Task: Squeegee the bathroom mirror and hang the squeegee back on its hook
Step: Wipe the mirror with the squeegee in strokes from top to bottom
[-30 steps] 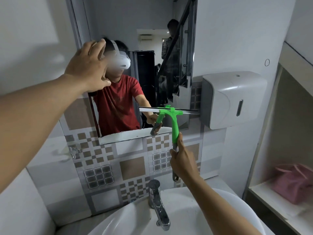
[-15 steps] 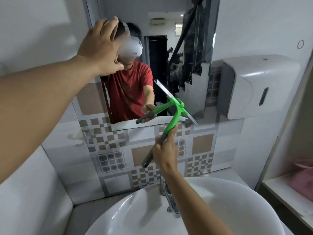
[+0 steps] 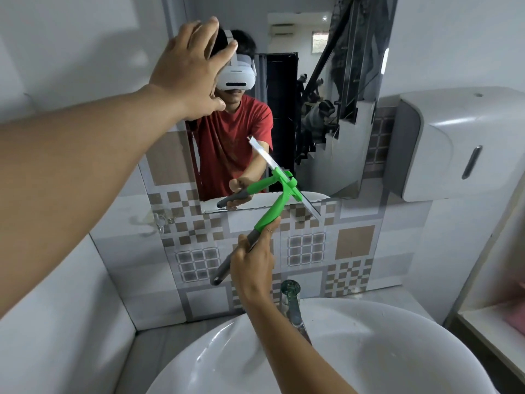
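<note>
Overhead, left hand (image 3: 189, 72) spread flat against mirror (image 3: 326, 115); right hand (image 3: 252, 268) fisted around green squeegee (image 3: 277, 200); no legible writing.

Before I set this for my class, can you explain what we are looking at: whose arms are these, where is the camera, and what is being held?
There is no machine here. The one picture comes from a camera worn on a person's head, looking forward and down, so the arms are that person's own. The left hand is spread open at the bathroom mirror, holding nothing. The right hand has its grip closed on the grey handle of a green squeegee, whose blade sits tilted at the mirror's lower edge. Below are a white sink and a tap. A white dispenser hangs to the right.
</note>
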{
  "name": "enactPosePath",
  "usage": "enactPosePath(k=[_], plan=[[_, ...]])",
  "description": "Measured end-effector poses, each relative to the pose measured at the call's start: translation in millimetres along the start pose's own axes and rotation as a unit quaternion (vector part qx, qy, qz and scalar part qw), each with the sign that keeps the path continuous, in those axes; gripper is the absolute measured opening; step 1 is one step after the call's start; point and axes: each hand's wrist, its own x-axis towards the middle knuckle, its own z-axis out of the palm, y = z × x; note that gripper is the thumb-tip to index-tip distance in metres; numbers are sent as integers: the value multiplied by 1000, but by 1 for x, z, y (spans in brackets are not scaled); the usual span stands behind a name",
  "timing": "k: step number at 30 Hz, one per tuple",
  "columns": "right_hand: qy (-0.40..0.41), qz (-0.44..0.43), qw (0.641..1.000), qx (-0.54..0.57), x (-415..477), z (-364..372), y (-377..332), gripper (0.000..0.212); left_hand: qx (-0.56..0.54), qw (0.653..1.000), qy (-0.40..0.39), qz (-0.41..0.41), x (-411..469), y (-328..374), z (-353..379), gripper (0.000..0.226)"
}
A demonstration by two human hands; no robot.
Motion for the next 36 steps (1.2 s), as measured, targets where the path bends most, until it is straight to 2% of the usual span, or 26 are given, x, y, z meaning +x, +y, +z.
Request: enactPosePath(k=[7,12,19,27,36], plan=[[-53,-24,998,-36,-14,19,14,89,0,1000,-5,-7,1,-1,1,105],[-52,-47,994,-86,-12,21,30,88,1,1000,-7,-10,1,-1,2,103],[-66,-94,967,-226,-13,8,47,89,-3,1000,-4,-13,1,-1,3,103],[-55,-104,947,-300,-11,-4,63,98,-8,1000,-4,-13,1,-2,4,103],[-55,-96,937,-332,-12,-12,69,97,-12,1000,-5,-13,0,-1,2,103]])
